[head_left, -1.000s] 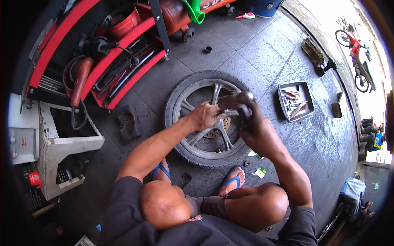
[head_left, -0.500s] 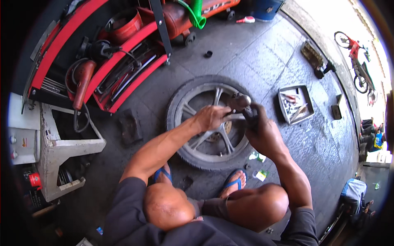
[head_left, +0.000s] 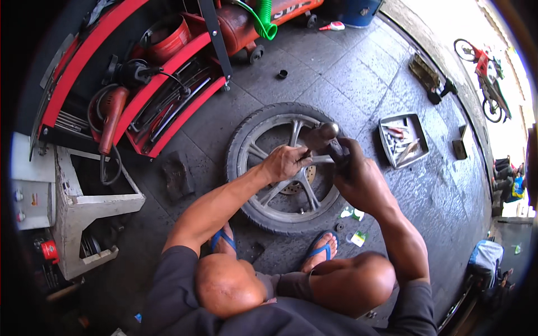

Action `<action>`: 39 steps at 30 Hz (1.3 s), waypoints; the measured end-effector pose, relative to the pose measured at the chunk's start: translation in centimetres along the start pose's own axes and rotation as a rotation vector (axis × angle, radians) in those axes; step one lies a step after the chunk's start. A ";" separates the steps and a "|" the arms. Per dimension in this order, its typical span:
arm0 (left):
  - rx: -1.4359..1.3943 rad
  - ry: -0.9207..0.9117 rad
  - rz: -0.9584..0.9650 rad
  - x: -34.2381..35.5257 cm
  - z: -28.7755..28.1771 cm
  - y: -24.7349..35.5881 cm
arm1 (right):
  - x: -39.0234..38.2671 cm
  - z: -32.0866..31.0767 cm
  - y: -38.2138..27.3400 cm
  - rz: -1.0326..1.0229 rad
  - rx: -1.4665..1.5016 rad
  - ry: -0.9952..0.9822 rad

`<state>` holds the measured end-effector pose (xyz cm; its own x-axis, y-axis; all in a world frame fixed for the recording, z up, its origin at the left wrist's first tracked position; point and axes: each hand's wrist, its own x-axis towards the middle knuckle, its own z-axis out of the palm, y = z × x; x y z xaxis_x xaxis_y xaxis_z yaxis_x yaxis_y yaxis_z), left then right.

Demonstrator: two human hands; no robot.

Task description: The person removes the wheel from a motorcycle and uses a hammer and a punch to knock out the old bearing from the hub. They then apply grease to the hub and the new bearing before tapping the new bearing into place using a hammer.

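A spoked grey motorcycle wheel with a black tyre (head_left: pixel 255 210) lies flat on the floor in front of my feet. Over its hub, my right hand (head_left: pixel 353 173) is closed round the dark handle of a hammer. The metal hammer head (head_left: pixel 324 134) is above the wheel, just beyond my left fingertips. My left hand (head_left: pixel 284 164) is closed in a pinch on a thin dark rod (head_left: pixel 306 154), mostly hidden by the fingers and hammer. Part of the perforated brake disc (head_left: pixel 309 173) shows between the spokes. Where the rod's lower end touches is hidden.
A tray (head_left: pixel 385 147) of small tools and parts sits right of the wheel. A red tool rack (head_left: pixel 185 126) and a white wooden stand (head_left: pixel 103 200) are at left, with a red compressor (head_left: pixel 238 28) behind. Small packets (head_left: pixel 357 239) lie by my right foot.
The hammer head has shifted slightly left and away from me. Both hands keep their grip, and the wheel stays in place.
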<state>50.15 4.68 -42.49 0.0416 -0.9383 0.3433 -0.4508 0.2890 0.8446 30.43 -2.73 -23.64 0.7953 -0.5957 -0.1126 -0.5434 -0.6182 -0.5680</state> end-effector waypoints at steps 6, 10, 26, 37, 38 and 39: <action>0.070 0.034 -0.032 -0.3 -1.4 0.1 | -1.4 -3.8 -5.1 -0.013 0.432 0.166; 0.126 0.000 -0.003 1.0 -0.9 1.8 | -0.4 -0.2 0.0 0.070 0.048 -0.065; 0.046 0.322 -0.460 -7.7 -7.5 0.9 | -0.4 15.9 10.9 0.619 1.200 -0.165; 0.107 0.409 -0.628 -10.6 -8.4 0.0 | 1.1 16.1 10.4 0.624 1.101 -0.275; 0.108 0.404 -0.647 -10.5 -8.3 -0.3 | 1.3 16.4 9.9 0.617 0.934 -0.295; 0.109 0.399 -0.666 -10.5 -8.2 -0.6 | 1.4 16.3 10.0 0.615 0.931 -0.294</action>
<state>57.34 15.95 -43.25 0.6421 -0.7623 -0.0817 -0.3028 -0.3501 0.8864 30.47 -1.39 -42.72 0.5630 -0.4472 -0.6950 -0.5495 0.4256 -0.7190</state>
